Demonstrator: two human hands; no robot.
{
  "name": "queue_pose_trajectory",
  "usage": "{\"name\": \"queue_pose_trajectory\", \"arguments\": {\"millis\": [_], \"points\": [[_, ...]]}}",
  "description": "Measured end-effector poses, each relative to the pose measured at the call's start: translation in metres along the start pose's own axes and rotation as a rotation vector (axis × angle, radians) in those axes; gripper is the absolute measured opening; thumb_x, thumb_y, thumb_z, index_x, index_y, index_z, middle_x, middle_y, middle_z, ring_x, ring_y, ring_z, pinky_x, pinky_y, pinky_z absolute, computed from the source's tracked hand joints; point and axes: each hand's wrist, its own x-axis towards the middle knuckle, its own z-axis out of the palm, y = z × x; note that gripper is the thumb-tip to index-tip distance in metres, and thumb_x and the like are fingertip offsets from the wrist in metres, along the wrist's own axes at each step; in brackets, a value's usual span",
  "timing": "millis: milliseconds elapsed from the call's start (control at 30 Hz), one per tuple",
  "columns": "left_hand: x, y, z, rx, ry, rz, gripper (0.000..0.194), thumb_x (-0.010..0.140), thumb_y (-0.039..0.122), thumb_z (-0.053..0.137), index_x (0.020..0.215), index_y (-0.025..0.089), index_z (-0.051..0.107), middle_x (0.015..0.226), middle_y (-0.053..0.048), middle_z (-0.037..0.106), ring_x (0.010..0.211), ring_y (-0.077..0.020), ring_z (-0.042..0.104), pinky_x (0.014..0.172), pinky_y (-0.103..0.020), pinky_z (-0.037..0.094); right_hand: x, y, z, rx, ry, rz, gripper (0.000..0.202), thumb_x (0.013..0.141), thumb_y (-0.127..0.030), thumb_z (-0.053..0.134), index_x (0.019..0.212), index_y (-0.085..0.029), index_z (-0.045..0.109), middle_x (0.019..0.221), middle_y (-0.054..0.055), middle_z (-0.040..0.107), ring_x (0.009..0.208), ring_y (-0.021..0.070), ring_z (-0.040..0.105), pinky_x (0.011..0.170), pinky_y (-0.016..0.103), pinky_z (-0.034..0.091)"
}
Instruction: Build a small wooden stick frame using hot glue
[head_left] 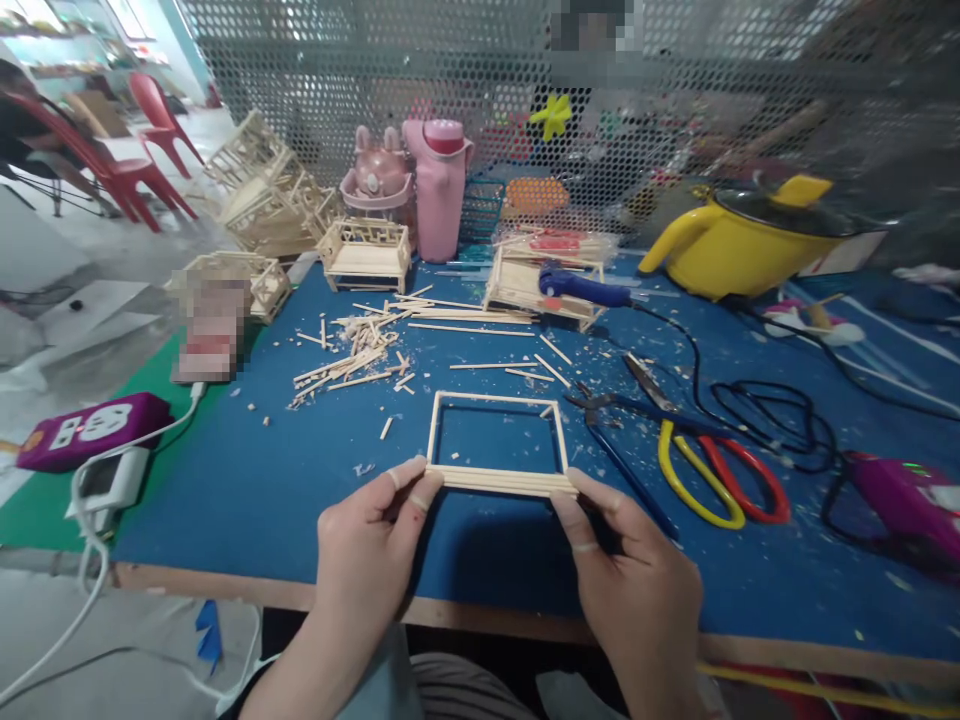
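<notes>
A rectangular frame of thin wooden sticks (pixel 499 480) is held just above the blue tabletop, its near side made of several sticks lying side by side. My left hand (pixel 379 545) pinches the left end of that near side between thumb and fingers. At the right end, my right hand (pixel 626 565) pinches the same bundle. Light coverings wrap some fingertips. Beyond the frame lies a pile of loose sticks (pixel 367 350). Blue-handled pliers (pixel 619 460) rest to the right of the frame, beside scissors (pixel 701 465) with yellow and red handles.
A blue glue gun (pixel 585 288) rests on a small wooden piece at the back. Behind stand a pink bottle (pixel 439 195), a yellow pot (pixel 750 245) and stick-built models (pixel 366 255). A phone (pixel 210 330) and purple power strip (pixel 97 430) lie left. Black cable loops right.
</notes>
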Motion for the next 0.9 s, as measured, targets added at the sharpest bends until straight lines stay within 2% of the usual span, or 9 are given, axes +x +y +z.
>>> {"name": "queue_pose_trajectory", "arguments": {"millis": [267,667,900], "points": [[-0.0006,-0.0005,-0.0017,0.041,0.008,0.137,0.014,0.082,0.028,0.064,0.088,0.021,0.075,0.087,-0.001,0.075,0.075,-0.0195,0.073,0.062,-0.024,0.060,-0.0005,-0.0009,0.0010,0.018,0.002,0.025,0.037,0.084,-0.051,0.056,0.095,-0.019,0.070,0.086,0.009,0.076,0.080,0.0252,0.072,0.070,0.034,0.056],[-0.0001,-0.0003,-0.0054,0.112,-0.007,0.216,0.022,0.085,0.034,0.059,0.088,0.019,0.074,0.086,-0.002,0.075,0.070,-0.0187,0.073,0.059,-0.022,0.058,0.0012,-0.0026,0.0007,0.097,-0.046,0.080,0.028,0.084,-0.045,0.057,0.092,-0.020,0.067,0.087,0.007,0.075,0.081,0.0228,0.071,0.072,0.032,0.055],[0.0004,0.0007,-0.0063,0.140,-0.007,0.240,0.024,0.086,0.035,0.058,0.087,0.018,0.075,0.085,-0.003,0.075,0.072,-0.0188,0.073,0.061,-0.022,0.057,0.0007,-0.0045,-0.0013,0.216,-0.089,0.079,0.019,0.088,-0.034,0.052,0.095,-0.020,0.062,0.091,0.005,0.072,0.085,0.0194,0.068,0.075,0.029,0.053]]}}
